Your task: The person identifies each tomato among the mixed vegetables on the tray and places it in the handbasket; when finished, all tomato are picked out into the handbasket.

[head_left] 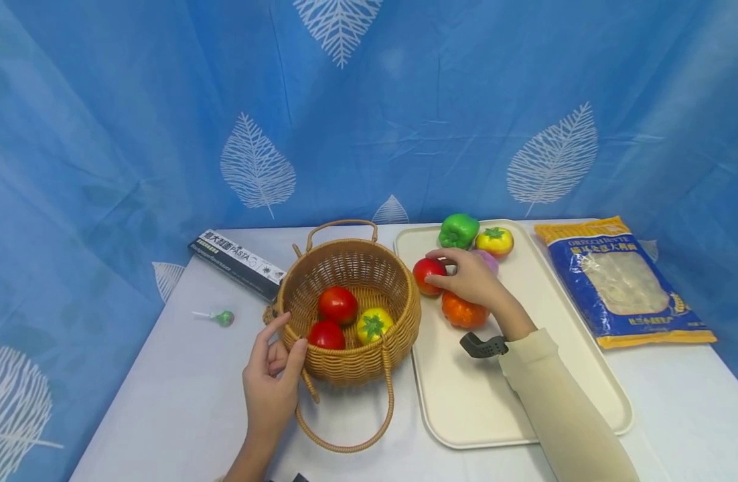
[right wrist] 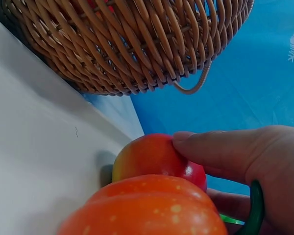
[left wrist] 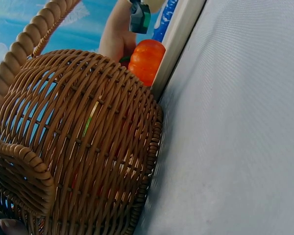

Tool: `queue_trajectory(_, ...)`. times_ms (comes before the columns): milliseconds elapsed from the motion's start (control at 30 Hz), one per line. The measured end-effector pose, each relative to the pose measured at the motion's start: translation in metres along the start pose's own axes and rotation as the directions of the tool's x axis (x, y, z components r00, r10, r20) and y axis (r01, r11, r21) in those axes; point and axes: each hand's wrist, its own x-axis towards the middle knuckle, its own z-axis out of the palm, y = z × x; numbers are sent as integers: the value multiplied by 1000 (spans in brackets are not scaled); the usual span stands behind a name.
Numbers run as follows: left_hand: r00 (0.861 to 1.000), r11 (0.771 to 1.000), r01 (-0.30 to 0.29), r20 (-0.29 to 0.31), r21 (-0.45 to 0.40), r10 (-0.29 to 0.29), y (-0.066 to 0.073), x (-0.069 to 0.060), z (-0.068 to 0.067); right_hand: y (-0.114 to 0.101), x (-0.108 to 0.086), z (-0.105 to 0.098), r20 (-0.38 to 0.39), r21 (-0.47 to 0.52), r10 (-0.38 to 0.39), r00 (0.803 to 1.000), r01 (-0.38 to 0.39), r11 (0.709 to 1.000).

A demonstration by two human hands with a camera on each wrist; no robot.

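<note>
In the head view, my left hand holds the near-left rim of a round wicker basket, thumb and index finger at the edge. Two red round fruits and a yellow one with a green leafy top lie inside the basket. Over the tray, my right hand grips a red apple between thumb and fingers. Up close in the right wrist view, the apple shows a yellowish side, and an orange pumpkin sits in front of it. The left wrist view shows mostly basket weave.
A cream tray also carries a green bell pepper, a yellow-red fruit and a partly hidden purple item. A blue pasta bag lies at right. Left are a black-and-white pasta box and a lollipop.
</note>
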Motion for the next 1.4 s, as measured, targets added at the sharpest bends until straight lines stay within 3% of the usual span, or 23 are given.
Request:
queue_trajectory(300, 1000, 1000, 2, -2, 16, -2, -1, 0, 0, 2, 1, 1, -22, 2, -7, 1000, 7, 1000)
queue_trajectory(700, 1000, 1000, 7, 3, 19, -7, 4, 1, 0, -4, 0, -5, -125, -50, -30, 992, 24, 998)
queue_trajectory(1033, 1000, 1000, -1, 4, 5, 1, 2, 0, 0, -8, -1, -8, -189, 127, -2, 982, 27, 992)
queue_trajectory(1400, 1000, 1000, -20, 0, 10, 20, 1, 0, 0, -15, -5, -11, -281, 228, -30, 959, 97, 969)
